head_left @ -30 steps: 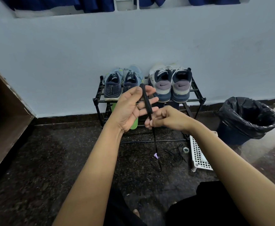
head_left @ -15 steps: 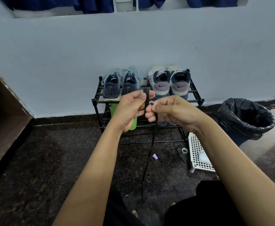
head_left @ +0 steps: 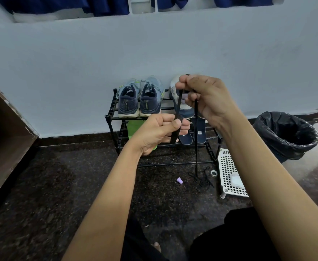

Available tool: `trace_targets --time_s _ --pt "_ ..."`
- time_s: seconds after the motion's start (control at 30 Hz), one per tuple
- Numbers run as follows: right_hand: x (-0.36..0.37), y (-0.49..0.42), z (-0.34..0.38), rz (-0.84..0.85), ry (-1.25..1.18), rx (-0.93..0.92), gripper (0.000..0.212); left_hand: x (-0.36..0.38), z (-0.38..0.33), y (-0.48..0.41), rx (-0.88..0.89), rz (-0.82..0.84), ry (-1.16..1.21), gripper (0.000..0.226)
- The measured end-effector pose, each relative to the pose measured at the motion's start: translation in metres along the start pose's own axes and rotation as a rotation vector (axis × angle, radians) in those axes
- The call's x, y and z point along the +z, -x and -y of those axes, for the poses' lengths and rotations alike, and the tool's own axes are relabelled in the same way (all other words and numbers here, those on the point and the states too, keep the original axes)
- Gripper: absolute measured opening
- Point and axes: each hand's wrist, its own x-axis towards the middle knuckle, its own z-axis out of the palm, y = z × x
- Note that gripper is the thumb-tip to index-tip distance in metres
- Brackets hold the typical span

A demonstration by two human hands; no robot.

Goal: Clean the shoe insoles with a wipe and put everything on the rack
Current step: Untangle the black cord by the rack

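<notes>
Insoles [head_left: 201,137] on rack [head_left: 108,119]; left hand [head_left: 154,134], right hand [head_left: 209,98] fingers [head_left: 175,125] pinch lace [head_left: 196,147] above floor [head_left: 69,185].

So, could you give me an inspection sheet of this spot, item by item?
Surface: dark speckled floor.
Job's things: black rack holds blue shoes and a pale shoe on top, green insole and navy insoles below.
Clutter: small purple piece, tape roll, loose black lace, white basket with a pale wad.
Hands: left hand and right hand both grip a black shoelace.
Cables: nothing seen.
Surroundings: pale wall, lined bin, wooden cabinet.
</notes>
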Motion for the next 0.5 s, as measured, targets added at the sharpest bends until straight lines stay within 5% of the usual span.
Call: trace_targets --time_s 0.1,0.23,0.5 --pt "-0.007 -0.006 -0.003 -0.1 0.02 -0.037 0.018 -0.002 0.001 0.0 0.0 0.0 0.033 0.02" --pt "-0.03 -0.008 -0.024 -0.145 0.403 -0.019 0.021 -0.006 -0.001 0.001 -0.006 -0.011 0.095 0.022" --pt "-0.045 -0.001 -0.036 0.276 0.759 -0.142 0.022 -0.001 -0.009 0.003 -0.046 0.019 0.169 0.03"
